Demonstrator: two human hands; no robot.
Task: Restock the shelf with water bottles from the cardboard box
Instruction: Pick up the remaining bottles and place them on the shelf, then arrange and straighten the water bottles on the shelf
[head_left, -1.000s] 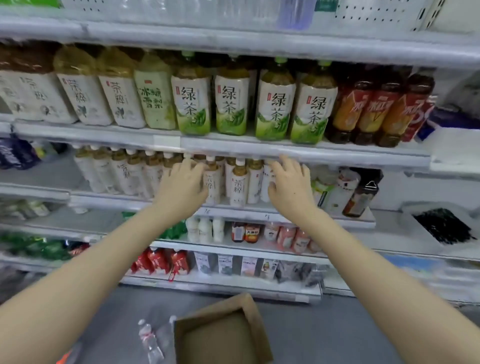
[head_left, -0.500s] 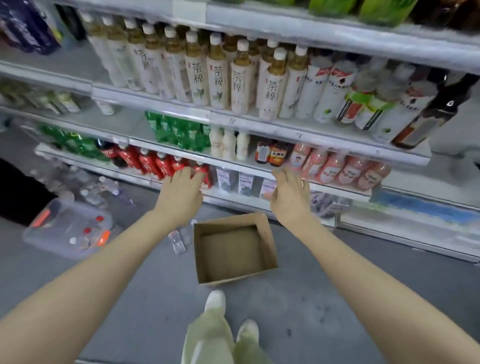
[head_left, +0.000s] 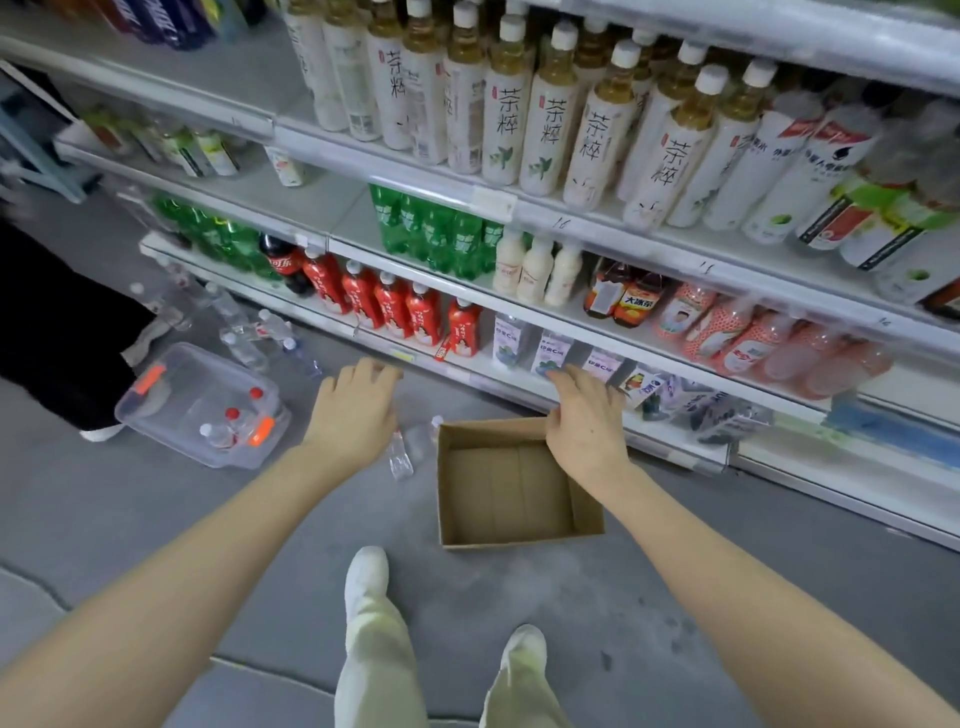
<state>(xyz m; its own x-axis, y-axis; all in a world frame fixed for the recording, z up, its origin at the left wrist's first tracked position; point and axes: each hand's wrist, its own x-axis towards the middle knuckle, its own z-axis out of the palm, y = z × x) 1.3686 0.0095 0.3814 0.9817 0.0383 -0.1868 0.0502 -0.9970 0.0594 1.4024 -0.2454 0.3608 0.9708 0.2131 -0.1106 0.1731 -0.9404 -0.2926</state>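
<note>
An open brown cardboard box (head_left: 511, 538) stands on the grey floor in front of the shelf (head_left: 571, 223); its inside shows only bare cardboard. Two small clear water bottles (head_left: 401, 457) lie on the floor just left of the box. My left hand (head_left: 353, 410) hovers above the floor left of the box, fingers relaxed, holding nothing. My right hand (head_left: 584, 421) hangs over the box's far right corner, fingers loosely bent and empty. Rows of tea bottles (head_left: 545, 130) fill the upper shelf.
A clear plastic bin (head_left: 156, 410) with orange latches holds a few bottles at the left. Several loose water bottles (head_left: 244, 332) lie by the shelf base. Another person's dark trousers and white shoe (head_left: 52, 338) are at far left. My own legs and white shoes (head_left: 366, 582) are below.
My view has tilted down from the tea shelf to the floor. Both hands have dropped from the bottle row to just above the box, still empty.
</note>
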